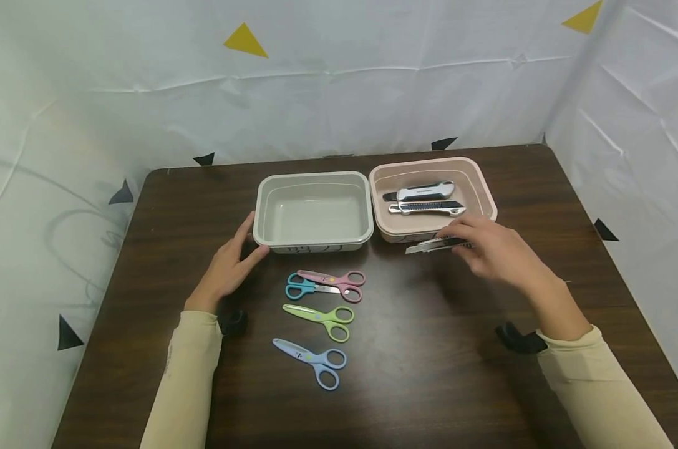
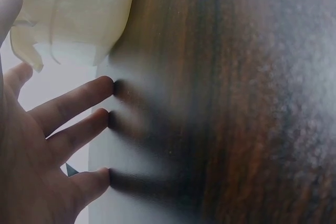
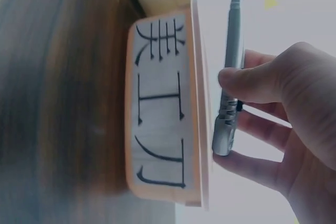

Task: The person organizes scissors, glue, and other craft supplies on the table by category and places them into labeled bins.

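Between thumb and fingers, my right hand [image 1: 493,249] holds a silver utility knife [image 3: 231,72], its blade end showing, just in front of the pink bin [image 1: 428,163]. Two more utility knives [image 1: 426,207] lie side by side inside that bin. My left hand [image 1: 226,268] touches the near left corner of the grey-green bin [image 1: 313,242] with fingers spread. In the left wrist view, its fingertips [image 2: 102,85] rest on the tabletop beside the bin. Nothing lies inside the grey-green bin.
Pink scissors [image 1: 330,277] overlap blue-handled scissors [image 1: 299,288] in front of the bins. Green scissors [image 1: 322,316] and light blue scissors [image 1: 310,357] lie nearer on the dark wooden table [image 1: 411,386]. White sheeting [image 1: 327,112] stands behind and along both sides. A written label [image 3: 160,98] is on the pink bin's front.
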{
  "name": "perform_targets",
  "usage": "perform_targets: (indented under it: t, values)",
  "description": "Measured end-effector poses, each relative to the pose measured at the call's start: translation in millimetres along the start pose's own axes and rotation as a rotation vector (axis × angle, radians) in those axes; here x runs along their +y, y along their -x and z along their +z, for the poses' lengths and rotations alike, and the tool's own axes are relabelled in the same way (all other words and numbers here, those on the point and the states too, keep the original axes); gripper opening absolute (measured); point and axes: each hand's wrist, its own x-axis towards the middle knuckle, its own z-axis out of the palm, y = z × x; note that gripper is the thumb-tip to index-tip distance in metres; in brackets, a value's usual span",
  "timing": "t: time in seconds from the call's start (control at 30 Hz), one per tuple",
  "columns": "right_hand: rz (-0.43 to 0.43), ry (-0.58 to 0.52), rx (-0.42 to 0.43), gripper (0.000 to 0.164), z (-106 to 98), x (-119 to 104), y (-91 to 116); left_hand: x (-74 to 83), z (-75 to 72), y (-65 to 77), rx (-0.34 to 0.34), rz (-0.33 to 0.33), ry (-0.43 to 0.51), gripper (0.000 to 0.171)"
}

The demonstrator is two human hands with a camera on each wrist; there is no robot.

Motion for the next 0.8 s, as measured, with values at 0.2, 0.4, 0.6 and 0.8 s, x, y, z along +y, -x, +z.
perform_targets:
  t: [0.2, 0.4, 0.6, 0.8]
  values:
    - [0.07, 0.047, 0.025, 0.035, -9.7, 10.1, -12.0, 0.2, -0.4, 0.0, -0.003, -0.001, 0.001, 0.078]
    - [0.137, 0.061, 0.019, 0.034, -10.0, 22.8, -23.3, 0.3, -0.1, -0.4, -0.005, 0.005, 0.001, 0.078]
    - [0.193, 0.012, -0.045, 0.032, -3.4, 32.0, -34.6, 1.0, -0.4, 0.9, -0.007, 0.0, -0.004, 0.076]
    - [0.253, 0.021, -0.203, 0.032, -0.4, 41.1, -51.5, -0.4, -0.2, 0.1, -0.002, -0.003, -0.005, 0.076]
